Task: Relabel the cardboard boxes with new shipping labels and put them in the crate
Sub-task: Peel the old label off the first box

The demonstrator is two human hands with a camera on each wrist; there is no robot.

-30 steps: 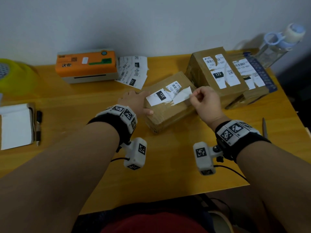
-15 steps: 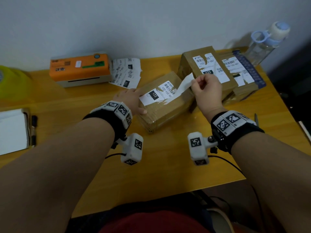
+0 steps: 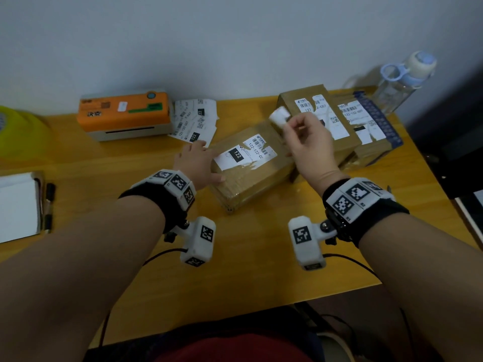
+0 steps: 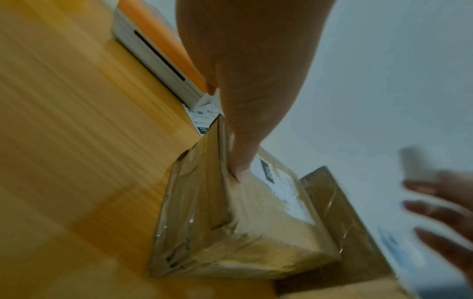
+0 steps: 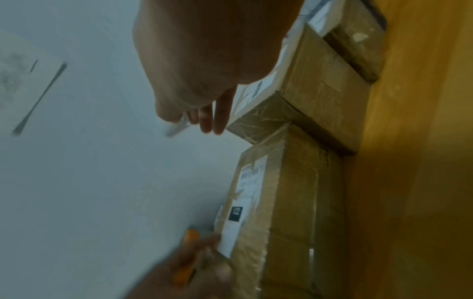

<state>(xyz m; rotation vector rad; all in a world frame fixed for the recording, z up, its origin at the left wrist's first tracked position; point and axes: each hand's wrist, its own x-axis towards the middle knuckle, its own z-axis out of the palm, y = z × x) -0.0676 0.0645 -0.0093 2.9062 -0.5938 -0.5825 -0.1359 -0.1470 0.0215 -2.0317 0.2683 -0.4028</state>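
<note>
Left hand (image 3: 194, 163) laid flat against the left end of the near cardboard box (image 3: 251, 176), thumb along its top edge, fingers relaxed. Right hand (image 3: 307, 145) raised above the box's right end, thumb and forefinger pinching a torn white label strip (image 3: 279, 116), other fingers loosely spread. On the box top, a ragged, partly torn old label (image 3: 244, 154) marked 122. Box resting mid-desk (image 3: 104, 178), closed and taped. Two more taped boxes (image 3: 337, 118) at far right, touching each other, both with torn labels. Orange label printer (image 3: 125, 112) at far left, with loose printed labels (image 3: 194, 121) just right of it. Water bottle (image 3: 402, 82) at the far right corner. Notepad (image 3: 18, 205) and pen (image 3: 48, 205) at the left edge.
</note>
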